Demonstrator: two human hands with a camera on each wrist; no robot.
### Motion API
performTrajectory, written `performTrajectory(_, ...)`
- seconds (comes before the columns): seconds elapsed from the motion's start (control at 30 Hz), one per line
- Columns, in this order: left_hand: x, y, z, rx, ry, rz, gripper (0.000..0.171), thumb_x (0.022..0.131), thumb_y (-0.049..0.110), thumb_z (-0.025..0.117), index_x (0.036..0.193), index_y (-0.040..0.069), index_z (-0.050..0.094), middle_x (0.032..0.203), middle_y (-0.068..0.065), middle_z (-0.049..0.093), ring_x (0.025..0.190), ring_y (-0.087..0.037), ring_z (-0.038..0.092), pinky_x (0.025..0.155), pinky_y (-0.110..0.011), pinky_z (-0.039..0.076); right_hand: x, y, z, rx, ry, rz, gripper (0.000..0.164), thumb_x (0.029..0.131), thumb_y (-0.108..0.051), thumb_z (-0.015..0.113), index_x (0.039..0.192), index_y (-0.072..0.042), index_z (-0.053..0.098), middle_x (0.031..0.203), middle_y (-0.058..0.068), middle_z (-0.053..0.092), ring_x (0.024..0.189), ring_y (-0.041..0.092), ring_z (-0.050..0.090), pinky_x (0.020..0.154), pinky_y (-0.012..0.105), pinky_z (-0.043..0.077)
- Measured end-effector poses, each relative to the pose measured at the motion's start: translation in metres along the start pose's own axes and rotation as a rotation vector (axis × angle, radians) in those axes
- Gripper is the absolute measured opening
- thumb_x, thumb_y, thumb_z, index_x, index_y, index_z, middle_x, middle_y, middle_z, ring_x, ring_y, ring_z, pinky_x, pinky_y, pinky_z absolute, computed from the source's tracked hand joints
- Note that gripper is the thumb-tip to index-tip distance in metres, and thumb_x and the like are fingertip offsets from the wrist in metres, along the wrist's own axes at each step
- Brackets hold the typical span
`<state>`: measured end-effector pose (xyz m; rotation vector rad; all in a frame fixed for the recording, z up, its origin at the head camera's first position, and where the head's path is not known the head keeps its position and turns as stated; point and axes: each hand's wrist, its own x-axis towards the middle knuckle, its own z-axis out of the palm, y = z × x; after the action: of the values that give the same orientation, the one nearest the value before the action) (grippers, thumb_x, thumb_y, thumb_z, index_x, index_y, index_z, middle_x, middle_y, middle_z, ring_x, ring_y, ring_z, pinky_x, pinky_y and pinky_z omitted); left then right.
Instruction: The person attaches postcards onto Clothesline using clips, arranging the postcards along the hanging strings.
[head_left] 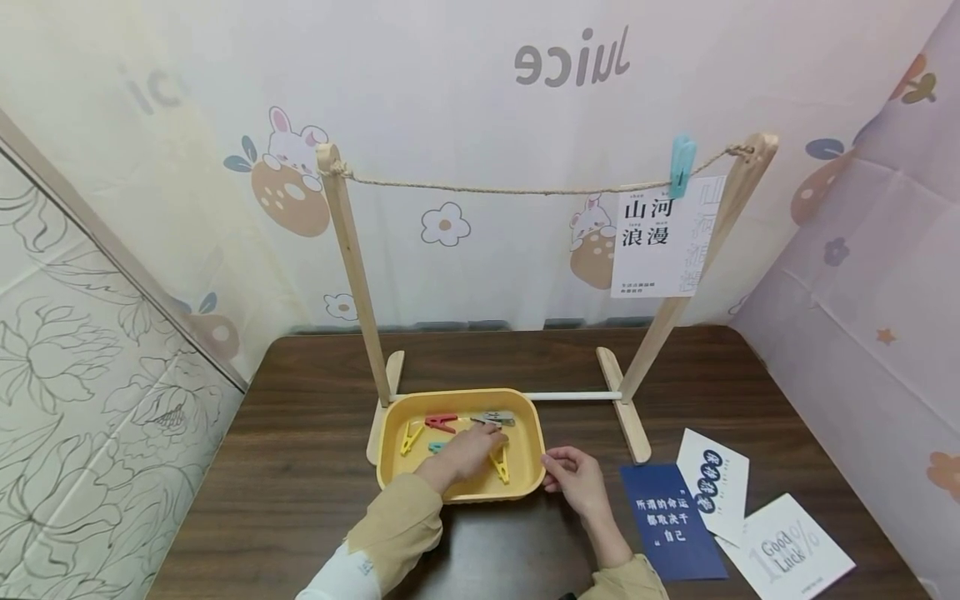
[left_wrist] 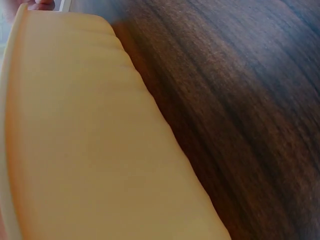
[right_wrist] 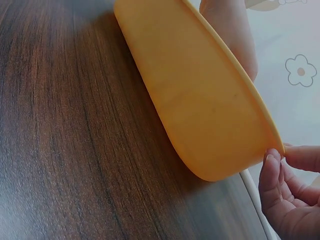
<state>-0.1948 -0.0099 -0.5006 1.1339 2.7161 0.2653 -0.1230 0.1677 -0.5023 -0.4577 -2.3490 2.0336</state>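
A yellow plastic basket stands on the table and holds several clothespins. My left hand reaches down inside it, fingers among the pins; whether they grasp one I cannot tell. Close by its fingertips are a grey clothespin and a yellow clothespin. A red clothespin, another yellow clothespin and a partly covered teal clothespin lie farther left. At the basket's right end, my right hand pinches the rim between thumb and fingers, as the right wrist view also shows.
Behind the basket rises a wooden rack with a rope strung across. A light-blue clothespin clips a white card to the rope's right end. A navy card and two white cards overlap on the table at right.
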Motion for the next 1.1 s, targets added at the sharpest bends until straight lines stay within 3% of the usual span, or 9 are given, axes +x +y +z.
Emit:
performTrajectory(0.23,0.001,0.002,-0.001,0.046,0.014,-0.003,0.026,0.087,0.000,0.049,0.108,0.012,0.060,0.111,-0.006,0.051,0.102,-0.021,0.051,0.080,-0.031,0.046,0.001,-0.001,0.002,0.028,0.014,-0.003,0.017,0.082,0.001,0.059,0.092,0.014,0.056,0.067,0.013,0.060,0.051,0.015,0.055,0.048,0.026,0.050)
performTrajectory(0.4,0.002,0.002,0.000,0.077,0.018,-0.007,0.024,0.088,0.002,0.049,0.106,0.013,0.062,0.108,-0.005,0.051,0.100,-0.020,0.052,0.077,-0.030,0.047,0.001,0.004,0.001,0.035,0.005,-0.055,0.018,0.083,0.000,0.059,0.090,0.015,0.055,0.066,0.014,0.060,0.050,0.014,0.055,0.046,0.026,0.049)
performTrajectory(0.63,0.002,0.000,0.004,0.053,0.017,0.008,0.024,0.087,0.004,0.050,0.105,0.015,0.062,0.100,-0.003,0.050,0.091,-0.016,0.052,0.074,-0.026,0.046,0.020,0.043,-0.003,0.063,-0.006,-0.051,0.032,0.077,-0.021,0.068,0.090,0.007,0.059,0.067,0.008,0.061,0.052,0.014,0.058,0.048,0.027,0.051)
performTrajectory(0.77,0.002,-0.001,0.006,0.051,0.042,0.026,0.020,0.088,0.006,0.051,0.101,0.014,0.064,0.095,-0.002,0.050,0.087,-0.014,0.052,0.072,-0.023,0.045,0.030,0.061,-0.003,0.076,0.002,-0.057,0.036,0.074,-0.025,0.071,0.089,0.005,0.060,0.067,0.012,0.061,0.053,0.019,0.058,0.048,0.031,0.051)
performTrajectory(0.93,0.002,-0.003,0.007,0.049,0.069,0.045,0.017,0.086,0.004,0.054,0.095,0.014,0.065,0.092,-0.001,0.050,0.087,-0.013,0.052,0.072,-0.021,0.044,0.029,0.060,-0.003,0.066,-0.011,-0.094,0.036,0.077,-0.025,0.069,0.090,0.007,0.059,0.066,0.009,0.060,0.052,0.016,0.058,0.047,0.029,0.050)
performTrajectory(1.1,0.001,-0.003,0.007,0.059,0.053,0.047,0.016,0.084,0.003,0.056,0.093,0.013,0.065,0.094,0.000,0.050,0.087,-0.012,0.052,0.072,-0.020,0.044,0.028,0.059,-0.004,0.064,-0.005,-0.083,0.035,0.077,-0.025,0.069,0.090,0.006,0.059,0.066,0.010,0.061,0.053,0.017,0.058,0.048,0.029,0.051)
